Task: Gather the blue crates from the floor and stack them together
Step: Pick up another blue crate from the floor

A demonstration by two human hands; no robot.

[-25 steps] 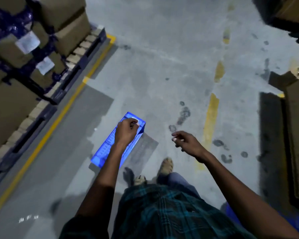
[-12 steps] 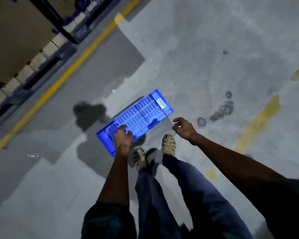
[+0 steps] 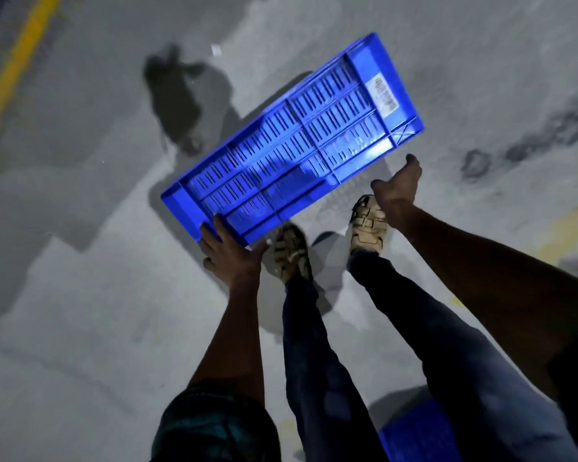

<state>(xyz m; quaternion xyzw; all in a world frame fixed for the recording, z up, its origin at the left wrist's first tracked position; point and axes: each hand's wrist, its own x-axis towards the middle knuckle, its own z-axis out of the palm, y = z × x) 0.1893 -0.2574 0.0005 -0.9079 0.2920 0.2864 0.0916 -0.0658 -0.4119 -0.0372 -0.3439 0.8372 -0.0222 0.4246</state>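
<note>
A long blue slotted crate [image 3: 297, 141] hangs tilted above the grey floor, with a white label near its far end. My left hand [image 3: 229, 251] grips its near corner, fingers curled over the rim. My right hand [image 3: 397, 186] is just beside the crate's right long edge, fingers apart and holding nothing; I cannot tell if it touches the rim. Another blue crate [image 3: 414, 431] shows partly behind my legs at the bottom of the view.
My two feet in tan sandals [image 3: 367, 225] stand right below the crate. A yellow floor line [image 3: 17, 61] runs along the upper left. Dark stains [image 3: 527, 141] mark the concrete at the right. Faded yellow paint [image 3: 567, 235] lies at the right edge.
The crate has come closer and larger in view, held by my left hand at its near corner. My right hand has moved up beside its right edge. The view has tipped further down.
</note>
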